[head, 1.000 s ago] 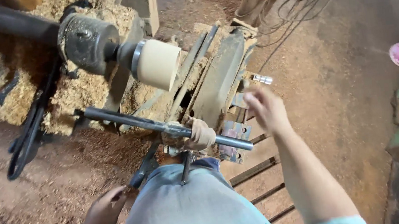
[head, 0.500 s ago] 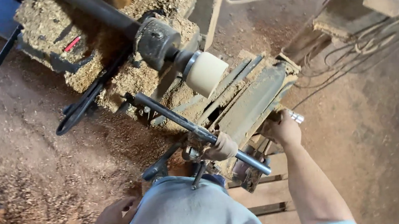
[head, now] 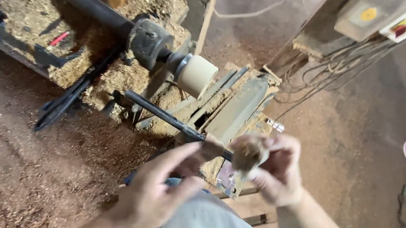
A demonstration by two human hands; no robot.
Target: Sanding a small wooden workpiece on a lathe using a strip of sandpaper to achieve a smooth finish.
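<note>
Head view, looking down at a wood lathe (head: 232, 108) buried in sawdust. The right hand (head: 277, 171) was raised in front of the body, fingers curled round a small brownish wooden lump (head: 245, 153), gripping it from below and behind so the rounded end faced up toward the camera. The left hand (head: 158, 190) was beside it, fingers spread and loose, thumb and forefinger reaching toward the lump; blurred, so I could not tell whether it touched or held anything. The lump was in mid-air above the near end of the lathe bed, just beside the long steel bar (head: 163, 115) that ran along the front as a rest. It looked rough, rounded, sawdust-coloured, with blurred edges. A pale round block (head: 197, 75) sat mounted on the spindle, well apart from both hands, its face smooth and cream. A switch box (head: 376, 10) with cables hung on the post at upper right.
</note>
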